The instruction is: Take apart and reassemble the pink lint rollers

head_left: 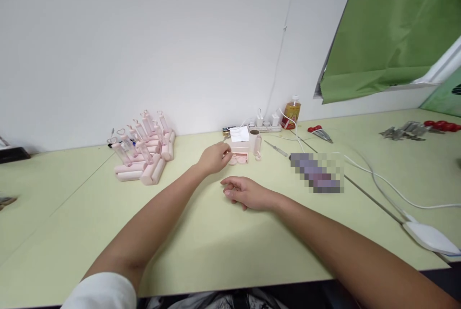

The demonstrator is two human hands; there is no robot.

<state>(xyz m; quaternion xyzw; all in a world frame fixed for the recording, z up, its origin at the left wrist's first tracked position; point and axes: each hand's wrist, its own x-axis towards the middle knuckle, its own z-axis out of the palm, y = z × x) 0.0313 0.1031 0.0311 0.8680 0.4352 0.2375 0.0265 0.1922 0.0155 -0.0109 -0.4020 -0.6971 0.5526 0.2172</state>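
Note:
My left hand is at the left edge of a small pink box holding round pink pieces. Its fingers are bent inward, and whether they hold anything is hidden. Nearer to me, my right hand hovers above the table with its fingers loosely curled and apart, nothing visible between them. Behind the box lie a white paper and a pink block. A pink tube stands beside a pale cylinder with a dark opening. A thin pointed tool rests to their right.
Pink cylinders and clear tubes are grouped at the left. A power strip and a drink bottle stand by the wall. Red-handled pliers, a blurred-out object, white cables and a white device are at the right.

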